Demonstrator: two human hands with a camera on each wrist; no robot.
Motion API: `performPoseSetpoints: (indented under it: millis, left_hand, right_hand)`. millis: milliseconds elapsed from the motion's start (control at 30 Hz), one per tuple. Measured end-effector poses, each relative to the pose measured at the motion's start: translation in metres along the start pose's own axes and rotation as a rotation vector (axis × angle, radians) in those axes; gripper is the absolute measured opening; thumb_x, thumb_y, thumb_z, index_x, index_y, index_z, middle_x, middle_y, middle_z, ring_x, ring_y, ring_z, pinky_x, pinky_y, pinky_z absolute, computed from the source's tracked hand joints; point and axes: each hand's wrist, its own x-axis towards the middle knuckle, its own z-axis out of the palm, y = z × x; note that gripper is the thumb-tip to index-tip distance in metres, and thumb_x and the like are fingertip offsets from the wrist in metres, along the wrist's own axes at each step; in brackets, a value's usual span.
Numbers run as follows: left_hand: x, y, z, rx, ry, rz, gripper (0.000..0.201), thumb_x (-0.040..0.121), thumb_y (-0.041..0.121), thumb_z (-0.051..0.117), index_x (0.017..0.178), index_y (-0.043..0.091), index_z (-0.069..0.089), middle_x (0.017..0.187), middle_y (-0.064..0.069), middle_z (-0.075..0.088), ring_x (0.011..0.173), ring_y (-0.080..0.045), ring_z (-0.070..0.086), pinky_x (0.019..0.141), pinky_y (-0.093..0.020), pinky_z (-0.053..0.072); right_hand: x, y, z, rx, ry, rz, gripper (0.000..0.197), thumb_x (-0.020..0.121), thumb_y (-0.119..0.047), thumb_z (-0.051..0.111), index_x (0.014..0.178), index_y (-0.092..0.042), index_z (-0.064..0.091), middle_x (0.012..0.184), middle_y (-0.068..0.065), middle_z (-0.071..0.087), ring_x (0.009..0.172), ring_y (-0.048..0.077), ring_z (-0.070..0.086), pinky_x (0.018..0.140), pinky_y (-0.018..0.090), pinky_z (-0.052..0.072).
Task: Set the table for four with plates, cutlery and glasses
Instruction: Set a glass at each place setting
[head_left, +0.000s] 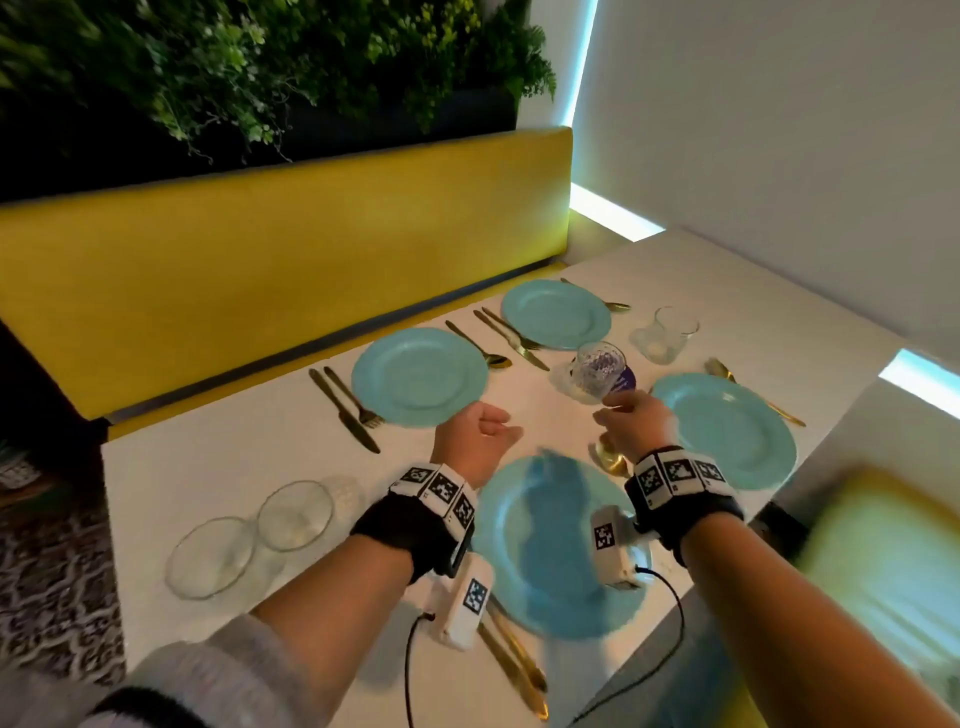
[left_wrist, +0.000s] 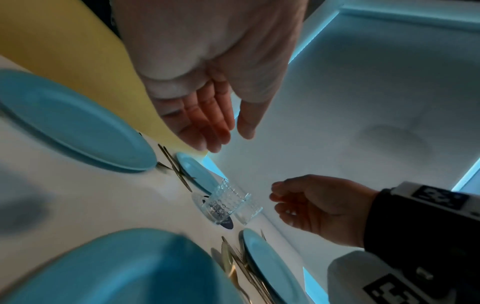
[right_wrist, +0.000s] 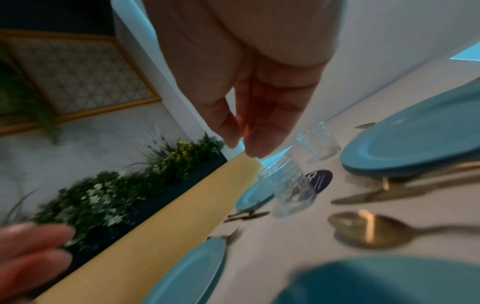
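Glasses are being placed — both hands (head_left: 475, 434) (head_left: 636, 423) loose, empty; the glass (head_left: 600, 371) mid-bench awaits gripping.

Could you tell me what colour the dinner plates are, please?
The plates are light turquoise blue, clearest in the head view.

Four plates (head_left: 420, 376) on the table (head_left: 218, 462) (two glasses (head_left: 600, 370) between).
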Motion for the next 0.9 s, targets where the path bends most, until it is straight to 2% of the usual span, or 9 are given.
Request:
performPoseSetpoints:
  millis: [67,167,267,333,467,567,667,767,900]
  left_hand:
    - [-0.034,-0.01,-0.029,0.01,0.037,0.036,0.027,0.081,0.023,0.072,0.104,0.013,0.064,0.09,0.0,0.064,0.084,-0.015,0.06,0.08,-0.026,0.05]
    - [-0.076,-0.025,-0.073,0.052,0.127,0.08,0.03,0.083,0.024,0.068,0.11,0.013,0.062,0.094,0.001,0.064,0.087,-0.012,0.058,0.08,-0.019,0.042]
    - [-0.106,-0.041,-0.116,0.107,0.298,0.112,0.036,0.084,0.026,0.067,0.116,0.013,0.057,0.107,-0.002,0.066,0.095,-0.014,0.058,0.084,-0.021,0.041]
    - [-0.119,-0.057,-0.144,0.099,0.459,0.1,0.046,0.081,0.026,0.069,0.121,0.011,0.053,0.117,-0.004,0.062,0.111,-0.02,0.053,0.091,-0.026,0.04]
    - [-0.134,-0.096,-0.189,0.137,0.65,-0.016,0.085,0.07,0.035,0.079,0.139,0.006,0.038,0.139,-0.013,0.045,0.132,-0.029,0.036,0.108,-0.037,0.032]
    - [-0.143,-0.131,-0.207,0.19,0.58,-0.141,0.119,0.056,0.038,0.088,0.148,0.009,0.019,0.151,-0.015,0.03,0.141,-0.029,0.028,0.116,-0.038,0.025]
    - [-0.143,-0.169,-0.212,0.09,0.489,-0.243,0.136,0.046,0.029,0.094,0.149,0.012,0.007,0.154,-0.012,0.021,0.142,-0.026,0.025,0.117,-0.039,0.026]
    - [-0.132,-0.192,-0.21,0.023,0.435,-0.317,0.136,0.047,0.016,0.094,0.148,0.014,0.003,0.154,-0.012,0.021,0.141,-0.027,0.028,0.115,-0.042,0.03]
    - [-0.111,-0.198,-0.203,-0.108,0.34,-0.296,0.129,0.049,0.003,0.091,0.144,0.022,0.006,0.147,-0.01,0.033,0.134,-0.029,0.039,0.109,-0.047,0.039]
  right_hand:
    - [-0.04,-0.002,0.023,-0.005,-0.095,0.007,0.022,0.083,-0.006,0.062,0.105,-0.007,0.064,0.068,0.008,0.06,0.053,0.018,0.056,0.052,0.027,0.053]
    - [-0.091,-0.003,0.062,-0.061,-0.191,-0.009,0.021,0.083,-0.007,0.062,0.104,-0.005,0.064,0.071,0.009,0.061,0.053,0.018,0.057,0.057,0.031,0.055]
    - [-0.128,-0.003,0.101,-0.097,-0.289,-0.004,0.027,0.083,-0.007,0.064,0.11,-0.005,0.062,0.077,0.008,0.062,0.062,0.022,0.06,0.062,0.034,0.056]
    - [-0.147,-0.005,0.125,-0.121,-0.338,-0.01,0.035,0.081,-0.007,0.068,0.115,-0.006,0.059,0.084,0.009,0.062,0.073,0.024,0.06,0.068,0.035,0.056]
    - [-0.171,-0.012,0.169,-0.134,-0.464,0.002,0.061,0.075,-0.01,0.076,0.128,-0.012,0.047,0.117,0.013,0.06,0.079,0.024,0.057,0.058,0.029,0.051]
    - [-0.178,-0.011,0.199,-0.202,-0.522,-0.039,0.081,0.067,-0.016,0.083,0.136,-0.015,0.039,0.132,0.01,0.051,0.1,0.03,0.062,0.076,0.035,0.053]
    - [-0.181,-0.007,0.219,-0.257,-0.546,-0.094,0.093,0.066,-0.018,0.085,0.142,-0.014,0.031,0.143,0.008,0.043,0.128,0.027,0.046,0.103,0.036,0.042]
    - [-0.181,-0.003,0.233,-0.246,-0.562,-0.146,0.096,0.066,-0.022,0.085,0.143,-0.017,0.029,0.143,0.006,0.044,0.13,0.025,0.044,0.104,0.032,0.039]
    - [-0.176,-0.001,0.248,-0.219,-0.55,-0.229,0.094,0.063,-0.022,0.086,0.14,-0.019,0.032,0.132,0.006,0.055,0.115,0.026,0.057,0.094,0.03,0.044]
